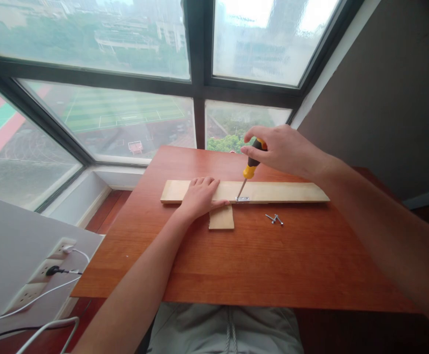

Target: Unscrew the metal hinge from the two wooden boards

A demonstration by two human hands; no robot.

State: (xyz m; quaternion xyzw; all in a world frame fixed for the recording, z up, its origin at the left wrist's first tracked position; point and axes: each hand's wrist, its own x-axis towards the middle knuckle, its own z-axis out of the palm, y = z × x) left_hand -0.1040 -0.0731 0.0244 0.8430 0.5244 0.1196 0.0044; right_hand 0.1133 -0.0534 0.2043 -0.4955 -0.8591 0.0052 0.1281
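Note:
A long pale wooden board (284, 191) lies across the table. My left hand (201, 196) grips it left of its middle, fingers over the top to the far edge and thumb along the near edge. In my right hand (278, 147) is a screwdriver (250, 169) with a black and yellow handle, held tilted with its shaft pointing down. Its tip meets a small metal plate (243, 199) at the board's near edge; whether a screw sits under the tip is too small to tell. A short wooden piece (221, 218) sticks out toward me from beneath the board.
Several loose screws (274, 219) lie on the reddish-brown table (236, 265), right of the short piece. Behind the table stand framed windows (197, 93). Sockets (46, 270) with plugged-in cables are on the low wall at left, and a grey wall (384, 98) rises at right.

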